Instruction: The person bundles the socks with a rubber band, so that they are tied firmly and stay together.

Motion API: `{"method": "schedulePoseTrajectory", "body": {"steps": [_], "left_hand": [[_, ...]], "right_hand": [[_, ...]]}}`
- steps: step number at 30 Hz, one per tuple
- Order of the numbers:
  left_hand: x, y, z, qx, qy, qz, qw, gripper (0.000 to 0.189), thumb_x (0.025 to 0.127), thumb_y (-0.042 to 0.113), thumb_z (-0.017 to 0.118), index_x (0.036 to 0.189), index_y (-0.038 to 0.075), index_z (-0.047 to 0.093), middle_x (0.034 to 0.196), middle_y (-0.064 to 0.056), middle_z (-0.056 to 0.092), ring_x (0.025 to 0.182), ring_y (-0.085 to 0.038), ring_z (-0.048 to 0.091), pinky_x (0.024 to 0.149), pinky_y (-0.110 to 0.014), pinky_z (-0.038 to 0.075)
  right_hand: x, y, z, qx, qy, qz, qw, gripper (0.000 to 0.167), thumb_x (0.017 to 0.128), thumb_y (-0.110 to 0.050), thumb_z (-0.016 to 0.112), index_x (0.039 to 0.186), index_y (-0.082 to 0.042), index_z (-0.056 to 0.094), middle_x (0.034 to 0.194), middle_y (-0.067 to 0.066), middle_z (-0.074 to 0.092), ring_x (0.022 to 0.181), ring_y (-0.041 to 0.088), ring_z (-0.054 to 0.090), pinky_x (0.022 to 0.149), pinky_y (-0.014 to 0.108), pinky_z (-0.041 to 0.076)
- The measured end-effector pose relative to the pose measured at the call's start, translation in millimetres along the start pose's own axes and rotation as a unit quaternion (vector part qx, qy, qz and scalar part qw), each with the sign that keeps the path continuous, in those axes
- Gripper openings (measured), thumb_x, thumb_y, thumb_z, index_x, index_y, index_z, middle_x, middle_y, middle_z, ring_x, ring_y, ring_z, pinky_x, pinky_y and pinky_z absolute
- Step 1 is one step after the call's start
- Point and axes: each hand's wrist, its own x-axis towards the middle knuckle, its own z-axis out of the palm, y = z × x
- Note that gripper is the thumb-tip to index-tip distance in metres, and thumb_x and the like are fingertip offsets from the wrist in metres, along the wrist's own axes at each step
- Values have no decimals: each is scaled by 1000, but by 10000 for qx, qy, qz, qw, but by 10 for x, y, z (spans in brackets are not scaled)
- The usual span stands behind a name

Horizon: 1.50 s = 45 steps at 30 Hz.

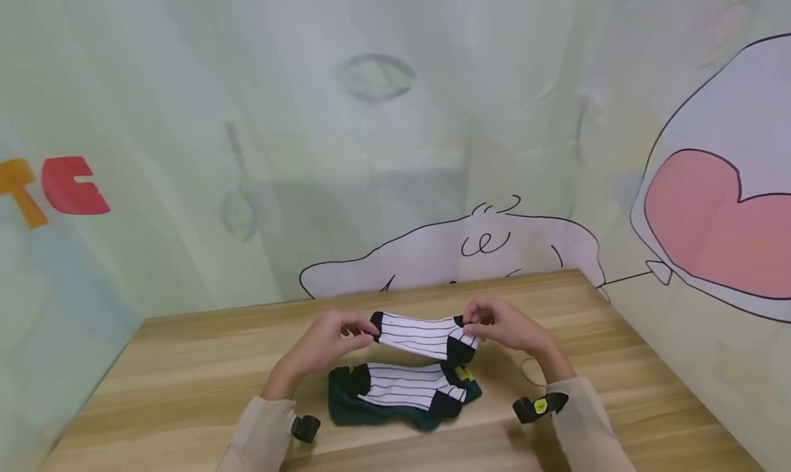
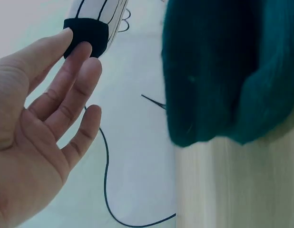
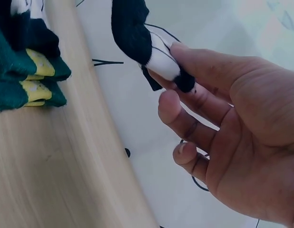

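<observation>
Stretched between both hands is a white sock (image 1: 414,334) with thin black stripes and a black toe, heel and cuff. My left hand (image 1: 336,334) pinches its black toe (image 2: 87,35) between thumb and fingertips. At the other end, my right hand (image 1: 507,326) pinches the black-edged cuff (image 3: 186,81), the other fingers loosely bent. Just below the held sock, a matching striped sock (image 1: 402,386) lies flat on dark green socks (image 1: 352,407) with yellow patches. In the right wrist view, two green layers with yellow patches (image 3: 40,64) show stacked.
The wooden table (image 1: 204,376) carries the sock pile near its front middle. Behind it hangs a pale curtain (image 1: 309,204) with cartoon drawings, close to the table's back edge. Dark wrist straps (image 1: 540,407) sit at both sleeves.
</observation>
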Motion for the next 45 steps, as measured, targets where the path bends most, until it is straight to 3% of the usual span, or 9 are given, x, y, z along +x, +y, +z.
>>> {"method": "schedulePoseTrajectory", "body": {"steps": [7, 12, 16, 22, 35, 45], "left_hand": [[-25, 34, -116, -15, -204, 70, 9998, 7, 93, 19, 72, 98, 20, 76, 96, 10, 70, 86, -10, 62, 81, -33, 48], [-61, 19, -174, -13, -398, 185, 9990, 6, 93, 19, 72, 98, 17, 76, 93, 10, 71, 85, -9, 62, 82, -33, 49], [-76, -8, -210, -60, -534, 387, 9978, 7, 93, 19, 73, 98, 14, 76, 91, 8, 72, 86, -8, 63, 82, -33, 50], [-102, -25, -256, -212, -792, 433, 9957, 6, 92, 17, 74, 97, 13, 75, 91, 7, 72, 87, -9, 62, 84, -33, 52], [-117, -62, -256, -614, -1313, 299, 9890, 4, 90, 14, 75, 93, 12, 74, 91, 4, 70, 85, -14, 64, 79, -32, 54], [-124, -120, -253, -733, -1778, 394, 9806, 4, 90, 14, 75, 94, 12, 74, 90, 4, 69, 84, -12, 63, 80, -30, 53]], "right_hand": [[-2, -64, 1, 396, -382, -53, 9985, 19, 93, -10, 71, 106, -1, 61, 82, 4, 68, 69, 30, 61, 63, 38, 54], [-14, -122, 22, 394, -693, -6, 9968, 23, 92, -11, 73, 109, -2, 60, 80, 6, 69, 68, 35, 60, 62, 35, 52], [-24, -171, 42, 232, -906, -82, 9956, 20, 92, -11, 72, 108, -5, 62, 80, 4, 68, 68, 27, 60, 63, 36, 52], [-20, -205, 86, 137, -1337, -74, 9909, 16, 94, -12, 71, 106, -6, 64, 82, 2, 68, 69, 16, 58, 65, 35, 53], [-18, -120, 146, 587, -1832, -332, 9808, 12, 89, -7, 73, 98, -3, 66, 78, 4, 70, 69, 21, 62, 61, 31, 52], [4, 31, 200, 1010, -2165, -354, 9704, 13, 88, -4, 74, 97, 1, 66, 78, -2, 65, 70, 6, 56, 64, 21, 46]]}}
